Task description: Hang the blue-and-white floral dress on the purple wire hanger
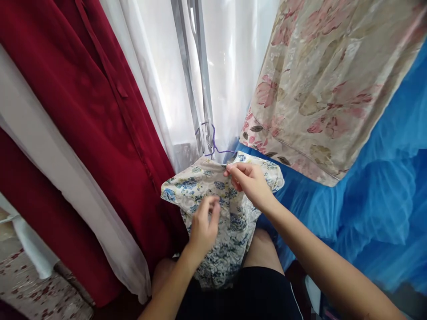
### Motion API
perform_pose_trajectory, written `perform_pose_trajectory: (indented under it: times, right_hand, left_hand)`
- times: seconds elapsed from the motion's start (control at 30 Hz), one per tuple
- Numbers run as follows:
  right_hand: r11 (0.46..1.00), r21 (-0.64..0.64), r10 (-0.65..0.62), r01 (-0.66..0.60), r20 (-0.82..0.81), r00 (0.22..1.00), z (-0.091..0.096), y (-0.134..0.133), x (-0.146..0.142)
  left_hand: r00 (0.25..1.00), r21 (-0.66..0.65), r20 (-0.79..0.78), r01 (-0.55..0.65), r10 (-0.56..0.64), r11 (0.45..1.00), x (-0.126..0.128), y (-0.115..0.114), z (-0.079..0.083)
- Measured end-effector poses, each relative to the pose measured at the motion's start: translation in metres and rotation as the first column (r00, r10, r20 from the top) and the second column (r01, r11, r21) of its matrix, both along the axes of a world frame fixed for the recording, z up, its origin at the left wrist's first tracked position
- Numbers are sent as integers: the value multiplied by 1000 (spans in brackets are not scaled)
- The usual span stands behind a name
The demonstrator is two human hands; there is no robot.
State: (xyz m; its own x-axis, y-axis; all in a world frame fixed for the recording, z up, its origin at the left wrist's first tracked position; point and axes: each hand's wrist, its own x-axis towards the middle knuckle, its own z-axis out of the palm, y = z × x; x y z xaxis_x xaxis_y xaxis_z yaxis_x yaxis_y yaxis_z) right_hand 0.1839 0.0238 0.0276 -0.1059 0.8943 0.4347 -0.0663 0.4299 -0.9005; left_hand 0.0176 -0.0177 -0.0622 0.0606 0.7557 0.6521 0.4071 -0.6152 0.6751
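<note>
Right hand (248,180) at the neckline, left hand (204,224) lower down

The floral shirt (236,218) hangs on a purple hanger (215,141) in front of the person, its long axis running from the hanger down toward the lap, between the knees. The right fingers are pinched together on the edge of the neckline, just below the hanger, making this the nearer hand to the collar and hanger. The left fingers are loosely curled over the shirt's front, below and to the left of that pinch; blur hides whether they grip any cloth. Red fabric (100,106) hangs to the left, blue fabric (373,195) to the right.
</note>
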Motion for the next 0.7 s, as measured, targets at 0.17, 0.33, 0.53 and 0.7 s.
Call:
perform_pose_trajectory:
  times: [0.17, 0.33, 0.53, 0.7]
  right_hand:
    - [978, 186, -138, 96, 227, 964, 1, -13, 2]
    - [933, 272, -309, 235, 273, 911, -24, 5, -4]
    - [988, 12, -151, 151, 198, 969, -99, 6, -27]
    - [979, -204, 29, -21, 33, 999, -111, -18, -43]
  left_hand:
    - [997, 236, -77, 31, -14, 971, 9, 40, 83]
    - [984, 291, -163, -25, 75, 956, 13, 36, 106]
    - [971, 259, 209, -170, 117, 951, -58, 55, 119]
    - [525, -197, 826, -66, 202, 978, -139, 90, 70]
